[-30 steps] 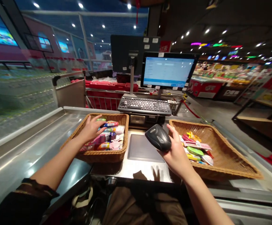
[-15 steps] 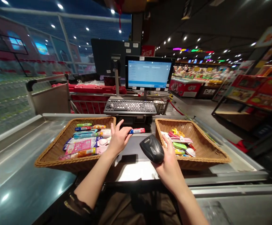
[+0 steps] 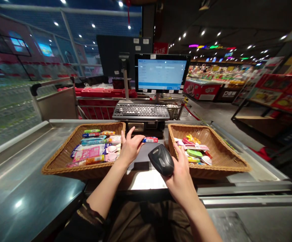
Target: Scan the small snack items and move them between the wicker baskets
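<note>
Left hand (image 3: 129, 148) over the middle of the metal counter (image 3: 30, 198), thumb and fingertips pinched on the left end of a small blue-and-red packet (image 3: 150, 139); other fingers raised. Right hand (image 3: 181, 168) curled round a black handheld scanner (image 3: 161, 160), grip partly hidden. The 2 hands are apart.

Left to right along the counter:

Left wicker basket (image 3: 60, 159): goods lie mostly toward its right edge. Green tube (image 3: 92, 131) by the far edge; dark blue packet (image 3: 92, 135) just nearer, then teal packets (image 3: 93, 142). Pink packet (image 3: 87, 154) nearer still; orange package (image 3: 94, 160) along the near edge; pale pink pieces (image 3: 112, 149) by the right edge.

Centre: back of a monitor (image 3: 110, 55) beyond the counter's far edge, keyboard (image 3: 141, 111) at that edge, lit screen (image 3: 161, 72) behind. Grey plate (image 3: 147, 156) between the baskets; held packet shows at its far edge, contact cannot be told.

Right wicker basket (image 3: 229, 156): goods in its left half. Yellow piece (image 3: 192, 138) toward the far edge, flat pink-and-white pack (image 3: 196, 147) and green item (image 3: 194, 153) mid-way, white rounded item (image 3: 206, 160) toward the near edge. Right fingertips overlap this basket's left edge in view; touch unclear.
</note>
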Demonstrator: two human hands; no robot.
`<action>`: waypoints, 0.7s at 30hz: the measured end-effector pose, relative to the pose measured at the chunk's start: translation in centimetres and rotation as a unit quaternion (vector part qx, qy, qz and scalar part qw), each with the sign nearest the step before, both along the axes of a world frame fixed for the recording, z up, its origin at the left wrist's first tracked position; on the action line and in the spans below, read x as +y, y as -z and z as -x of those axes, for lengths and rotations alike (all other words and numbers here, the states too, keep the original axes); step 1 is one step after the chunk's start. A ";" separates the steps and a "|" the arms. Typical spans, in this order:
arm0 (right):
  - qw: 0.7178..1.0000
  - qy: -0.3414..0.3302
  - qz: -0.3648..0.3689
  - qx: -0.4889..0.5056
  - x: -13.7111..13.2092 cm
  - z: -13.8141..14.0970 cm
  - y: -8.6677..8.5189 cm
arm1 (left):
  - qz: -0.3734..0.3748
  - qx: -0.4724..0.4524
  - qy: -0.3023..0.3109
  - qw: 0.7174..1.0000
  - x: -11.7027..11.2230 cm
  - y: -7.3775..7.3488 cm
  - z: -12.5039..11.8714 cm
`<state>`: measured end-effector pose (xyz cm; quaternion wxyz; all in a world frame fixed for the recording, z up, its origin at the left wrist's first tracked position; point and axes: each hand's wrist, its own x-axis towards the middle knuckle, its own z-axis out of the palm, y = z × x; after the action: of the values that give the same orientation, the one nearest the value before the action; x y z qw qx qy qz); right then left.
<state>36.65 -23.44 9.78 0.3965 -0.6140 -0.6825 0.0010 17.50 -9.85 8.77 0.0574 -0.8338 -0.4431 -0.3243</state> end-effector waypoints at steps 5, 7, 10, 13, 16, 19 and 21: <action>1.000 0.001 0.007 -0.002 0.0 0.1 -0.2 | 0.012 -0.008 -0.009 1.000 0.0 0.1 0.3; 1.000 0.000 0.009 -0.004 0.1 0.0 -0.1 | 0.015 -0.008 -0.009 1.000 0.0 0.0 0.3; 1.000 -0.010 0.005 -0.013 0.3 -0.3 0.2 | 0.013 -0.005 -0.009 1.000 0.0 -0.1 0.4; 1.000 -0.020 0.004 -0.019 0.4 -0.5 0.5 | 0.006 -0.004 -0.008 1.000 -0.1 -0.3 0.3; 1.000 -0.015 0.004 -0.008 0.4 -0.9 0.0 | -0.001 -0.002 -0.001 1.000 -0.1 -0.9 -0.2; 1.000 0.012 -0.002 0.024 0.0 -1.9 -1.2 | -0.006 -0.001 0.013 1.000 0.4 -1.8 -1.6; 0.998 0.046 -0.007 0.051 -0.3 -3.3 -2.2 | -0.013 -0.003 0.032 0.999 0.9 -2.4 -3.3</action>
<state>39.91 -23.77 11.97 0.4345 -0.6410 -0.6326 0.0096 20.83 -8.95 11.21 0.0562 -0.8457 -0.4123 -0.3341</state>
